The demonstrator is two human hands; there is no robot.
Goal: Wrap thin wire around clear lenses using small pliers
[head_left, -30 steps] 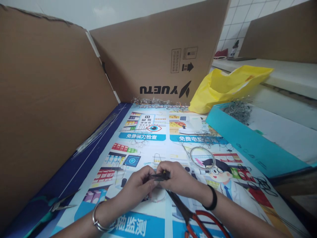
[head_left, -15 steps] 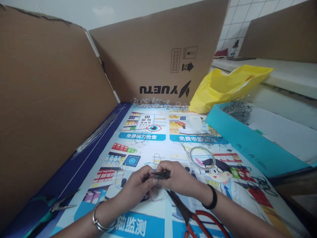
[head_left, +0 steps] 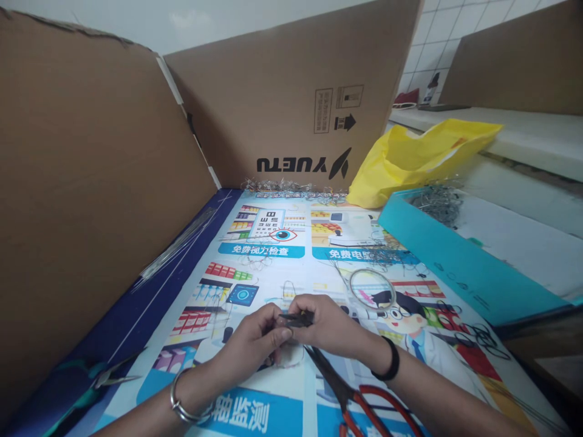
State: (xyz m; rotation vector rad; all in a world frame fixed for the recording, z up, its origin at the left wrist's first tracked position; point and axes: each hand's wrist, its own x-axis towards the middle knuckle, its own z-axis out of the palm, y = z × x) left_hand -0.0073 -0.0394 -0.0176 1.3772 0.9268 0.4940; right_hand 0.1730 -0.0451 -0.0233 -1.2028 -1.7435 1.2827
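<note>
Close together over the printed mat, my left hand (head_left: 255, 340) and my right hand (head_left: 325, 325) meet at the fingertips. My right hand is closed round small dark pliers (head_left: 296, 318), whose pointed jaws face left. Thumb and fingers of my left hand pinch at the jaws; a thin wire (head_left: 291, 366) curves below the fingers, its held end hidden. Scissors with red handles (head_left: 357, 403) lie just below my right hand. A wire coil ring (head_left: 372, 271) rests above my right wrist.
Green-handled pliers (head_left: 98, 382) lie at lower left, near straight wires (head_left: 177, 246). Cardboard walls (head_left: 273, 97) stand left and behind. On the right are a teal box (head_left: 450, 255) with tangled wire pieces (head_left: 437, 205), a yellow bag (head_left: 410, 161) and black loops (head_left: 485, 340).
Both hands stay almost in place at the pliers. The jaws have tilted very slightly; nothing else has visibly moved.
</note>
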